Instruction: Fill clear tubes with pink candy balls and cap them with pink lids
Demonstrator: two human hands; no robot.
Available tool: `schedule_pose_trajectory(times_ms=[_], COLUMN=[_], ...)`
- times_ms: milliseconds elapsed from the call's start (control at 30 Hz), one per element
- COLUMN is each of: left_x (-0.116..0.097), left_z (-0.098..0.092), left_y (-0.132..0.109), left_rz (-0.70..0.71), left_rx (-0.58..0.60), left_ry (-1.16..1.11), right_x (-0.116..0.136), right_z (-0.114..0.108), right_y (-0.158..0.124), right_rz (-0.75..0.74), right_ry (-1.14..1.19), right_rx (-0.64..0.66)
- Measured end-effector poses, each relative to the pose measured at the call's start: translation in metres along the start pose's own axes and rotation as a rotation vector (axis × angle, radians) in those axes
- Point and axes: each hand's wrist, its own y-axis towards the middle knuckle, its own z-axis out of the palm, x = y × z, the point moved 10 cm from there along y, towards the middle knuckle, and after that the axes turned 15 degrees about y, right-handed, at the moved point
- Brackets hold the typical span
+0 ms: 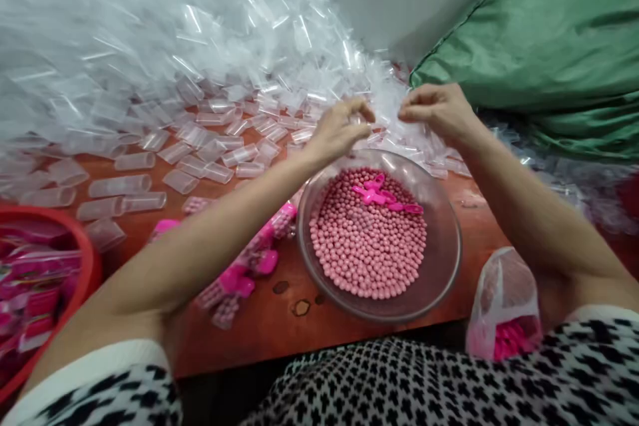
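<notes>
We stretch both forearms forward over the red-brown tabletop (pixel 239 339), hands raised near each other beyond the bowl's far rim. On our left hand (pixel 344 126), thumb and forefinger curve toward each other, tips apart; on our right hand (pixel 439 110), the fingertips bunch together against the thumb, and we cannot tell whether anything is pinched there. Between our forearms, the transparent bowl (pixel 453 259) holds pink beads (pixel 369 246), with bright-pink plastic pieces (pixel 374 194) on top. Bead-filled tubes (pixel 224 309) with pink fittings lie left of it. A red basin (pixel 92 273) contains pink packets (pixel 42 303); a translucent bag (pixel 504 279) at right holds pink pieces. Clear plastic tubes (pixel 134 161) are heaped behind.
</notes>
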Motion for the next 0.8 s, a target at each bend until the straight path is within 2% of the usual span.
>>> schedule_pose_trajectory(times_ms=[100,167,300,433,500,600,700,800], left_x=[-0.019,-0.017,0.007,0.017,0.01,-0.005,-0.015,-0.021], left_z=[0.026,0.037,0.045,0.046,0.047,0.042,0.042,0.052], left_y=[-0.055,-0.074,-0.077,-0.08,-0.085,-0.092,-0.1,-0.11], left_rz=[0.038,0.04,-0.075,-0.182,-0.181,-0.145,-0.159,-0.214], left_rx=[0.186,0.235,0.234,0.221,0.203,0.083,-0.037,-0.071], left_ry=[0.205,0.239,0.115,-0.021,-0.054,-0.146,-0.287,-0.36], right_x=[-0.002,-0.014,-0.041,-0.04,-0.03,-0.021,-0.018,-0.015], right_z=[0.018,0.033,0.047,0.034,0.023,0.02,0.038,0.062], right_y=[-0.066,-0.094,-0.114,-0.121,-0.126,-0.134,-0.143,-0.155], right_rz=[-0.011,-0.073,-0.125,-0.087,-0.085,-0.03,0.072,0.162], right_ry=[-0.055,-0.156,-0.333,-0.31,-0.233,0.013,0.318,0.559], right_rx=[0.132,0.191,0.216,0.133,0.046,-0.021,0.049,0.158])
